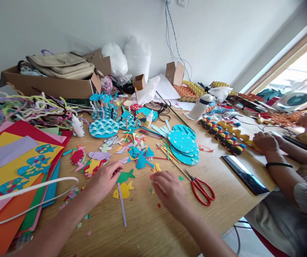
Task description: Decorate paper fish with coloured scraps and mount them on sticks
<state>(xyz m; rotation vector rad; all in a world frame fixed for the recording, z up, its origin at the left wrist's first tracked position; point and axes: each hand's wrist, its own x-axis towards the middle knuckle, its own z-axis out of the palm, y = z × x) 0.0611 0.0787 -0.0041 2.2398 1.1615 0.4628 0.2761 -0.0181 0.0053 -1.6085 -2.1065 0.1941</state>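
Note:
My left hand [106,180] has its fingers curled together at the head end of a green paper fish [126,176], partly covering it. Below that lies a yellow paper fish [125,191], crossed by a narrow purple paper strip [123,210]. My right hand [171,192], slightly blurred, is bent inward with its fingers together, beside small yellow paper scraps [157,167]; whatever its fingertips may hold is hidden. Red-handled scissors [202,189] lie to the right of it. Beyond my hands are blue paper cutouts [140,157] and a purple paper fish [99,156].
Coloured paper sheets [5,153] and a white cable [48,182] occupy the left. Glue bottles [77,125], blue wave-patterned discs [103,128] and stacked blue ovals [184,142] stand or lie farther back. At right are a phone [244,174] and another person's hand [266,142].

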